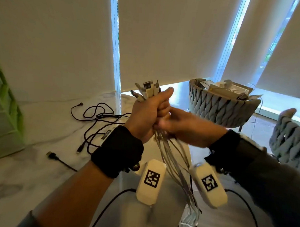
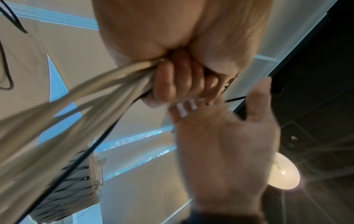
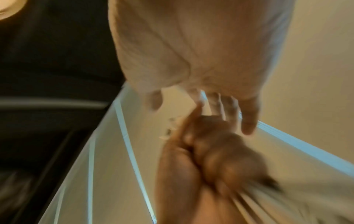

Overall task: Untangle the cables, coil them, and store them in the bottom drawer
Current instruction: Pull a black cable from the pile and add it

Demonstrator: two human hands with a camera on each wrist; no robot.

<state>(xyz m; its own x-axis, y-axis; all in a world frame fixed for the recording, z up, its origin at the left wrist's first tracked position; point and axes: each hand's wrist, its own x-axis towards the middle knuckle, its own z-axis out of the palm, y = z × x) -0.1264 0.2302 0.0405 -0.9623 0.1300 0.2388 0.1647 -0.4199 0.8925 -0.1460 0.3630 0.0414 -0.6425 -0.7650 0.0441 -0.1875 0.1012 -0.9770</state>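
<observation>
Green drawers (image 1: 3,109) stand at the far left edge of a pale marble counter (image 1: 20,184), well apart from the hands. Further right, a black cable (image 1: 95,117) lies in loose, crossing loops on the counter, not yet coiled. At centre, the left hand (image 1: 149,116) is raised and fisted tight around a bundle of grey cables (image 1: 171,159), their plug ends (image 1: 147,89) fanning above the thumb while the strands hang down toward the counter edge. The right hand (image 1: 188,129) meets the bundle just below that fist; the wrist views suggest its fingers are loose and spread, not gripping. The step seems to be gathering and straightening the grey cables. Next, the right hand likely needs to run down the strands and wind them into a coil. A woven grey chair (image 1: 220,106) sits at right.
</observation>
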